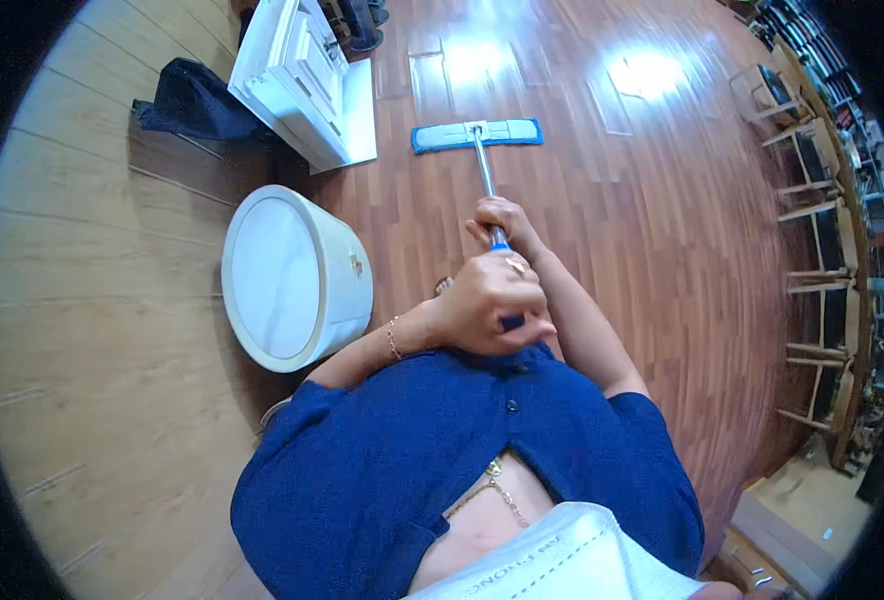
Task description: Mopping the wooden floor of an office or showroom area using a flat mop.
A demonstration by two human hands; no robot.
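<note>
A flat mop (485, 172) with a silver pole reaches away from my body, its wide blue-edged head (442, 137) lying flat on the wooden floor. My left hand (497, 300), a bracelet at its wrist, is wrapped round the near end of the pole, close to my chest. Further down the pole my right hand (507, 222) is closed round it too. A bit of blue grip shows between the two hands, and the blue pole end pokes out below my left fingers.
Left of the mop stands a round white stool-like cabinet (274, 280) with a gold fitting. Beyond it is a white cabinet (307, 85) with a dark bag (197, 105) beside it. Along the right runs a long wooden table (847, 230) with several chairs (817, 240).
</note>
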